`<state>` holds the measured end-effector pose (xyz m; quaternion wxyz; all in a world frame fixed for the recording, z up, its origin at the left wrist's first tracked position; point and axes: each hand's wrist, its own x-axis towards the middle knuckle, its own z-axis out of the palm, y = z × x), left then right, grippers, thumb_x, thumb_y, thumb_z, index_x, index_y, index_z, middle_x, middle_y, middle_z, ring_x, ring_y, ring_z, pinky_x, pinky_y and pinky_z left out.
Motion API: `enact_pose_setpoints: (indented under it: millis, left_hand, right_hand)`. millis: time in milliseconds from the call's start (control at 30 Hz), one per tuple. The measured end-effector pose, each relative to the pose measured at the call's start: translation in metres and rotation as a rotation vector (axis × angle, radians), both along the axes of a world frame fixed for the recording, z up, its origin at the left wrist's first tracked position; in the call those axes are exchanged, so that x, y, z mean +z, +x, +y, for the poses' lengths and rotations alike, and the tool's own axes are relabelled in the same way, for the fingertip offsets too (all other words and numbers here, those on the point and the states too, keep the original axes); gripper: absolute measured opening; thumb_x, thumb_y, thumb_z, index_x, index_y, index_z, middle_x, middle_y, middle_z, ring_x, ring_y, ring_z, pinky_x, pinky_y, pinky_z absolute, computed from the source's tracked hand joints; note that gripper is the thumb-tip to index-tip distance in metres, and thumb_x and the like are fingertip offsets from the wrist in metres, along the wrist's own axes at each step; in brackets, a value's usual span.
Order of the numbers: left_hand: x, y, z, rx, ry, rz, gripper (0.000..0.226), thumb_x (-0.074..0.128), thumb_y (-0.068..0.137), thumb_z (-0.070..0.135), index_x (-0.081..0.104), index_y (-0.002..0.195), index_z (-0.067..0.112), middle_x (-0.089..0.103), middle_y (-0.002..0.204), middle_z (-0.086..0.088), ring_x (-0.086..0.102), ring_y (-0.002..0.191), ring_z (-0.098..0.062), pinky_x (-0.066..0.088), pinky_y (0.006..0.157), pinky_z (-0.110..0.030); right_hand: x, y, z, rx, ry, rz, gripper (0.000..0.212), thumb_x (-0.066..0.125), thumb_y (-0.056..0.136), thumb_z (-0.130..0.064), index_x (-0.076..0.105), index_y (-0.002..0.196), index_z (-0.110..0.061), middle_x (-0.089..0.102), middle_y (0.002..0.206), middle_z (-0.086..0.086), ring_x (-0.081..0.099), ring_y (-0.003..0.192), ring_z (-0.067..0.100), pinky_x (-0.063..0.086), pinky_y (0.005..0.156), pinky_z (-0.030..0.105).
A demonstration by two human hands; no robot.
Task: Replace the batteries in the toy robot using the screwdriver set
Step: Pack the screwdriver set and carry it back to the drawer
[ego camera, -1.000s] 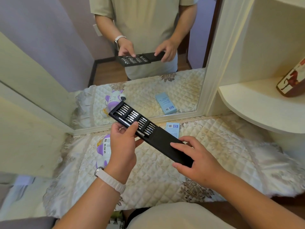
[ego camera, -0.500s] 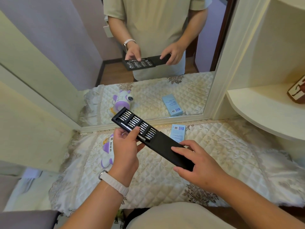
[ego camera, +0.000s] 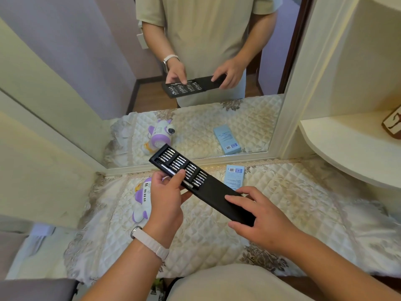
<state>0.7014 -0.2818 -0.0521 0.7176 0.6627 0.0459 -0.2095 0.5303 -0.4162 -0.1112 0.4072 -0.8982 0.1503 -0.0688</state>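
Observation:
A black screwdriver set (ego camera: 208,187) is held in the air above the quilted tabletop (ego camera: 282,203), its tray slid out at the far left and showing rows of silver bits. My right hand (ego camera: 260,218) grips the black sleeve at its near end. My left hand (ego camera: 167,196) is at the tray's near edge, its thumb and fingers pinching the silver screwdriver handle (ego camera: 184,181) that lies in the tray's slot. The white and purple toy robot (ego camera: 142,198) lies on the cloth at the left, partly hidden behind my left hand.
A light blue battery box (ego camera: 235,175) lies on the cloth near the mirror (ego camera: 217,105), which reflects a person, the set and the toy. A cream corner shelf (ego camera: 347,146) juts out at the right with a brown and white object (ego camera: 392,124) on it.
The view has shifted a little. My left thumb and fingers have closed further over the silver handle in the tray. My right hand keeps its hold on the sleeve.

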Motion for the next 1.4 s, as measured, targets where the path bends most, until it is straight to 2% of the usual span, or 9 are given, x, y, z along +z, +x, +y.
enact_pose_setpoints:
  millis: [300,433,667,733,900,967,1067,1200,1400]
  left_hand:
    - [-0.004,-0.017,-0.020,-0.082,0.027,-0.024,0.020,0.062,0.096,0.006,0.055,0.111,0.017,0.069,0.102,-0.004,0.069,0.085,-0.019,0.055,0.059,-0.031]
    - [-0.004,-0.017,-0.023,-0.095,0.008,0.011,0.021,0.062,0.095,0.006,0.057,0.113,0.016,0.069,0.104,-0.004,0.069,0.088,-0.020,0.056,0.065,-0.034]
    - [0.002,0.002,-0.020,-0.059,-0.013,-0.002,0.033,0.064,0.092,0.002,0.050,0.119,0.016,0.067,0.098,-0.005,0.068,0.077,-0.019,0.057,0.061,-0.034]
    - [0.008,0.017,-0.015,-0.050,-0.016,0.001,0.033,0.064,0.092,0.002,0.052,0.118,0.019,0.068,0.090,-0.005,0.067,0.069,-0.016,0.055,0.056,-0.032]
    - [0.017,0.037,-0.010,-0.365,0.229,-0.060,0.027,0.068,0.091,0.008,0.065,0.110,0.027,0.069,0.085,0.000,0.067,0.064,-0.014,0.052,0.050,-0.027]
    - [0.014,0.037,-0.011,-0.376,0.275,-0.092,0.022,0.069,0.090,0.006,0.064,0.102,0.024,0.067,0.086,-0.003,0.064,0.059,-0.013,0.047,0.044,-0.024]
    - [0.009,0.035,-0.013,-0.324,0.272,-0.124,0.022,0.068,0.089,0.003,0.060,0.093,0.023,0.065,0.083,-0.003,0.061,0.056,-0.012,0.042,0.041,-0.023]
    - [0.003,0.027,-0.017,-0.304,0.240,-0.114,0.022,0.066,0.091,0.002,0.058,0.091,0.023,0.063,0.083,-0.002,0.061,0.058,-0.012,0.041,0.041,-0.023]
    - [0.003,0.011,-0.026,-0.387,0.205,-0.124,0.021,0.060,0.094,0.001,0.052,0.095,0.020,0.060,0.082,-0.002,0.060,0.057,-0.009,0.042,0.041,-0.025]
  right_hand:
    - [0.005,0.016,-0.013,-0.018,0.006,-0.044,0.054,0.069,0.082,-0.044,0.051,0.134,-0.044,0.031,0.127,-0.025,0.045,0.113,0.000,0.049,0.091,0.025]
    - [0.009,0.021,-0.020,-0.003,-0.017,-0.070,0.056,0.058,0.079,-0.056,0.049,0.134,-0.045,0.033,0.131,-0.024,0.046,0.115,0.003,0.052,0.090,0.031]
    - [0.026,0.016,-0.036,-0.031,-0.149,-0.177,0.053,0.060,0.074,-0.051,0.061,0.124,-0.033,0.049,0.129,-0.014,0.045,0.114,0.002,0.037,0.089,0.013]
    - [0.029,0.014,-0.043,-0.006,-0.185,-0.186,0.052,0.062,0.073,-0.050,0.061,0.122,-0.032,0.051,0.129,-0.014,0.046,0.114,0.003,0.036,0.090,0.015]
    - [0.033,0.013,-0.059,0.105,-0.246,-0.130,0.054,0.063,0.074,-0.055,0.059,0.124,-0.033,0.050,0.129,-0.015,0.046,0.113,0.006,0.037,0.092,0.016]
    - [0.032,0.014,-0.061,0.032,-0.166,-0.111,0.055,0.062,0.075,-0.059,0.059,0.123,-0.034,0.047,0.126,-0.019,0.044,0.113,0.001,0.033,0.092,0.012]
    - [0.029,0.016,-0.060,-0.303,0.185,-0.098,0.043,0.067,0.079,-0.048,0.056,0.118,-0.034,0.048,0.116,-0.019,0.049,0.105,-0.003,0.040,0.081,0.011]
    - [0.024,0.015,-0.056,-0.462,0.689,-0.057,0.024,0.068,0.087,-0.023,0.054,0.105,-0.029,0.061,0.100,-0.001,0.059,0.069,0.006,0.048,0.059,0.023]
    - [0.025,0.015,-0.052,-0.579,0.821,-0.100,0.021,0.066,0.087,-0.009,0.051,0.099,-0.019,0.057,0.092,0.010,0.050,0.063,0.019,0.045,0.054,0.032]
